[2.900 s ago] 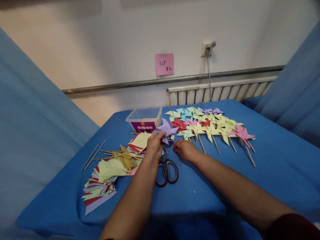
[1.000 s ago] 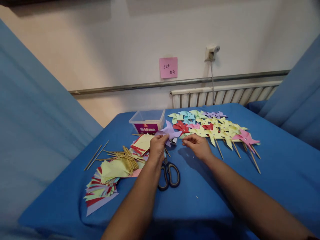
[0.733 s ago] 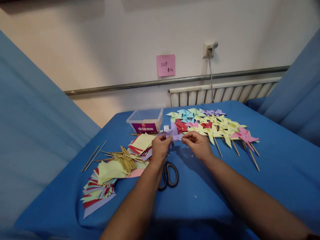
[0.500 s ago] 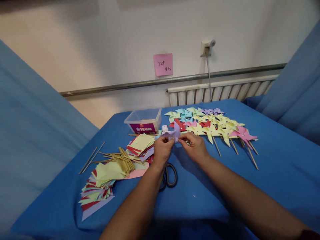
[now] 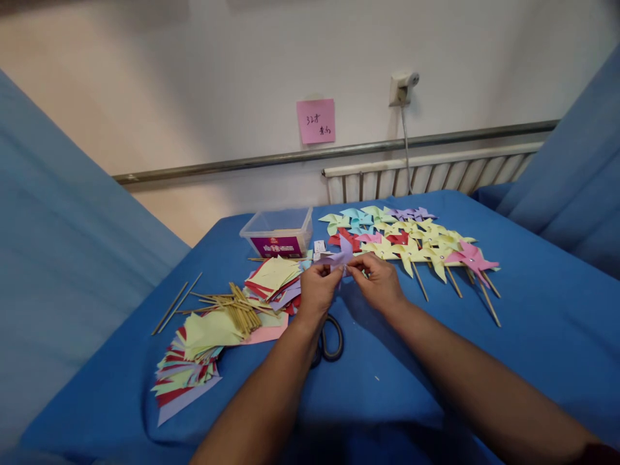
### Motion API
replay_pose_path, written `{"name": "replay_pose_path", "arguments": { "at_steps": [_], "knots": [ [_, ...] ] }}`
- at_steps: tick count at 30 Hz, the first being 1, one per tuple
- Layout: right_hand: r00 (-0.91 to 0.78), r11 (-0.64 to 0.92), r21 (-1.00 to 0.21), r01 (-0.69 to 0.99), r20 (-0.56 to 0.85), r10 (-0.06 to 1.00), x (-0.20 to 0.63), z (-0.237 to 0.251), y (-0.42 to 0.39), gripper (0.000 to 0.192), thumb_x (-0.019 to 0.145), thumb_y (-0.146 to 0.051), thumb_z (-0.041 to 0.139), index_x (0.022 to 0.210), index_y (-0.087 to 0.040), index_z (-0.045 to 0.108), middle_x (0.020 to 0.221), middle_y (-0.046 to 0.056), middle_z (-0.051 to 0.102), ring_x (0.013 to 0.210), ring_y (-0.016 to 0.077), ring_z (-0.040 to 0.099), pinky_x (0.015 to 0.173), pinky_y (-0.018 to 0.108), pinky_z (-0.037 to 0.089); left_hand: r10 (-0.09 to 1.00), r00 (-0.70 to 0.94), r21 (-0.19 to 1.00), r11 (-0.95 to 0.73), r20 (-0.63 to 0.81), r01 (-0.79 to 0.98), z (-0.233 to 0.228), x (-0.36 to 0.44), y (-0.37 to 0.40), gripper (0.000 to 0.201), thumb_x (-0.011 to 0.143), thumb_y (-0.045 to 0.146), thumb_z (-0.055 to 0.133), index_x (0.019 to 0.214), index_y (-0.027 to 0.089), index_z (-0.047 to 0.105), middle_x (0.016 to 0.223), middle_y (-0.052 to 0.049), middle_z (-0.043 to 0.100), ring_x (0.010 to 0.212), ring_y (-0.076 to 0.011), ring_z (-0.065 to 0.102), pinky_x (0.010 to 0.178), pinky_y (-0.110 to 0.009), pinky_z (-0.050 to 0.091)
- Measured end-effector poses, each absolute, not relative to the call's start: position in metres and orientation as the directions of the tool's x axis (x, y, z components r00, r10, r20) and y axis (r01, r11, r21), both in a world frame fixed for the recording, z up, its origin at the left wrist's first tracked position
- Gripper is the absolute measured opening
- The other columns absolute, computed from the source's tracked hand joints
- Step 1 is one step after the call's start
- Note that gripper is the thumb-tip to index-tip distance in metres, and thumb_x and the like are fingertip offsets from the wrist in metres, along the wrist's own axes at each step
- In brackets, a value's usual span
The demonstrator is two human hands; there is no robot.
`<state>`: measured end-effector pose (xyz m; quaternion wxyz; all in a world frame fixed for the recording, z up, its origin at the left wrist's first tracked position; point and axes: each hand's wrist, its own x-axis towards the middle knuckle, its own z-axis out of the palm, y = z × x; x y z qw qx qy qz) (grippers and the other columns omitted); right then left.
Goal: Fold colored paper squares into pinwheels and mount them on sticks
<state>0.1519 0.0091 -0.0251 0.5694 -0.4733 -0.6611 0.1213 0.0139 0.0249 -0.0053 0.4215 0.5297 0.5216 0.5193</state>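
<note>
A purple paper pinwheel (image 5: pixel 341 254) is pinched between both my hands above the blue table. My left hand (image 5: pixel 316 289) grips its left side from below. My right hand (image 5: pixel 378 279) has its fingertips closed on the pinwheel's right side near the centre; whether a small pin is between those fingers is too small to tell. Black scissors (image 5: pixel 330 336) lie on the cloth just under my left wrist, partly hidden by it.
Several finished pinwheels on sticks (image 5: pixel 416 242) lie in a row at the right back. A clear plastic box (image 5: pixel 279 231) stands behind my hands. Wooden sticks (image 5: pixel 232 305) and stacks of coloured paper squares (image 5: pixel 194 355) lie at the left. Blue cloth (image 5: pixel 533 323) covers the table.
My right hand rose from the table and came to the purple pinwheel, which both hands now hold closer together. The pinwheel has turned and folded a little.
</note>
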Motion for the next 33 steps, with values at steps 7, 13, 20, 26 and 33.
{"name": "replay_pose_path", "arguments": {
  "at_steps": [7,13,20,26,33],
  "knots": [
    [0.091,0.547,-0.681,0.488,0.662,0.744,0.1521,-0.0224,0.0074,0.008,0.086,-0.023,0.059,0.083,-0.022,0.066,0.081,0.002,0.067,0.074,0.0171,0.062,0.069,0.029,0.048,0.988,-0.092,0.985,-0.114,0.126,0.126,-0.0029,0.0148,0.0233,0.022,0.061,0.033,0.074,0.056,0.015,0.062,0.050,0.005,0.048,0.048,-0.0078,0.036,0.047,-0.022,0.026],
    [0.074,0.561,-0.667,0.490,0.673,0.735,0.1527,-0.0234,0.0076,0.007,0.086,-0.021,0.059,0.083,-0.022,0.066,0.082,0.002,0.066,0.075,0.0171,0.061,0.069,0.030,0.048,0.987,-0.084,0.981,-0.124,0.137,0.151,-0.0044,0.0145,0.0245,0.022,0.061,0.034,0.074,0.056,0.015,0.063,0.050,0.005,0.048,0.048,-0.0080,0.036,0.047,-0.023,0.026],
    [0.066,0.580,-0.656,0.483,0.687,0.723,0.1528,-0.0250,0.0082,0.008,0.087,-0.020,0.059,0.084,-0.022,0.065,0.082,0.002,0.066,0.076,0.0172,0.061,0.068,0.030,0.048,0.990,-0.077,0.985,-0.111,0.122,0.131,-0.0041,0.0145,0.0241,0.024,0.061,0.035,0.073,0.056,0.016,0.060,0.050,0.005,0.048,0.049,-0.0082,0.037,0.047,-0.022,0.027],
    [0.073,0.583,-0.659,0.476,0.690,0.720,0.1521,-0.0250,0.0081,0.008,0.087,-0.021,0.058,0.083,-0.023,0.065,0.083,0.002,0.066,0.077,0.0179,0.061,0.070,0.031,0.048,0.988,-0.075,0.980,-0.126,0.138,0.152,-0.0029,0.0150,0.0237,0.026,0.062,0.036,0.072,0.053,0.016,0.058,0.049,0.006,0.045,0.048,-0.0075,0.034,0.047,-0.022,0.025],
    [0.075,0.571,-0.662,0.486,0.682,0.727,0.1516,-0.0232,0.0071,0.008,0.087,-0.022,0.058,0.083,-0.023,0.065,0.082,0.003,0.066,0.076,0.0177,0.061,0.070,0.030,0.048,0.983,-0.073,0.967,-0.153,0.171,0.202,-0.0027,0.0141,0.0238,0.021,0.063,0.033,0.072,0.057,0.015,0.064,0.051,0.004,0.050,0.049,-0.0083,0.038,0.048,-0.022,0.027]
  ]
}}
